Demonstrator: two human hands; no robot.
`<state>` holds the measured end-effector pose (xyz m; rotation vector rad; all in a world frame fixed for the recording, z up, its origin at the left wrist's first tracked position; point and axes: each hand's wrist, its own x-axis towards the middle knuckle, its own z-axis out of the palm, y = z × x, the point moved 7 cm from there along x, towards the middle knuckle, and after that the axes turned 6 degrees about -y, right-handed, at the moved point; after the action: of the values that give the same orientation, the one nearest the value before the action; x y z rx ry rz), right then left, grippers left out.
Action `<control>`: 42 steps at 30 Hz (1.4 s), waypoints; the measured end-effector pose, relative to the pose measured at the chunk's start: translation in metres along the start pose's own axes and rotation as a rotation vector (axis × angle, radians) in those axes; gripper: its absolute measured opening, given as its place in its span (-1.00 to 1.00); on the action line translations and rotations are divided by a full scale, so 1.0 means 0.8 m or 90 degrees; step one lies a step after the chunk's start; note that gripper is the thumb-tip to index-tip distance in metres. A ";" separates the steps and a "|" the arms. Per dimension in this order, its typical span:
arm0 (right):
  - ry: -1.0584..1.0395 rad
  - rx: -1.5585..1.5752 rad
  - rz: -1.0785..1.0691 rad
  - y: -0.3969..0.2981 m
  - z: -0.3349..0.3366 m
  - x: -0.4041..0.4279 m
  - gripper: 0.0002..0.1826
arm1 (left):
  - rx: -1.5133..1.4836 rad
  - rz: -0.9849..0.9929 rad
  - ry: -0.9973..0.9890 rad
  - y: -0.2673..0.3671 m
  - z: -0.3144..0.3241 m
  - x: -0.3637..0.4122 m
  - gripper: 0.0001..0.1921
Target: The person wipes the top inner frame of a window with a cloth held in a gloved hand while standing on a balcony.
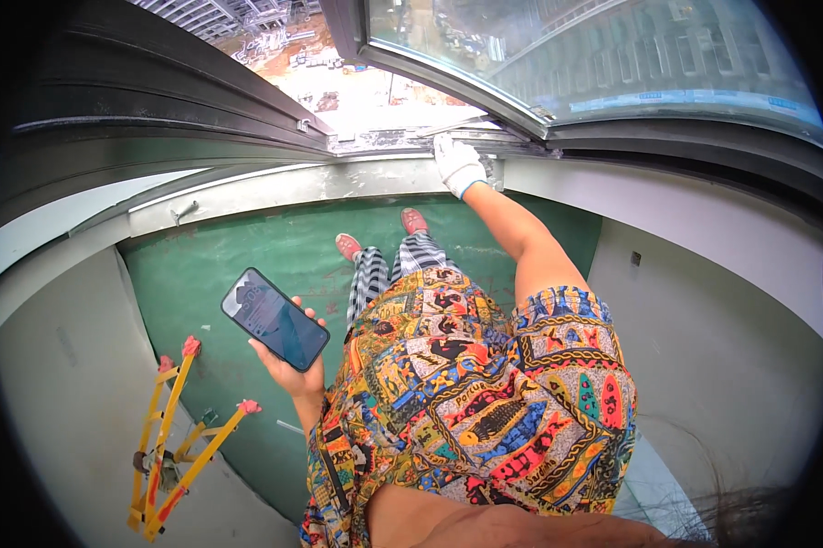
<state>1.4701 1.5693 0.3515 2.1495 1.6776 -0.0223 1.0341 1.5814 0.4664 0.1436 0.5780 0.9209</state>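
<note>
My left hand [291, 366], bare, holds a black-edged smartphone [276, 319], its lit screen facing up. My right hand [458, 163] wears a white knit glove with a blue cuff and rests at the window sill [384, 142], near the lower corner of an opened window sash [452, 79]. Its fingertips are close to a thin metal bar [456, 126] that runs to the sash; whether they grip it cannot be told. The sill is dusty and bears pale smears.
A yellow stepladder [165, 438] with pink-wrapped feet lies at the lower left on the green floor covering [267, 253]. A small handle [185, 213] juts from the ledge at left. Outside, far below, is a construction site [322, 82].
</note>
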 end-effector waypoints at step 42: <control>-0.046 0.318 0.566 -0.054 0.019 -0.035 -0.51 | -0.006 -0.004 0.016 0.091 -0.137 -0.022 -0.28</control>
<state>1.4260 1.5462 0.3315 3.0340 0.5829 -0.2798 0.9163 1.5986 0.4073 0.1220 0.5968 0.9207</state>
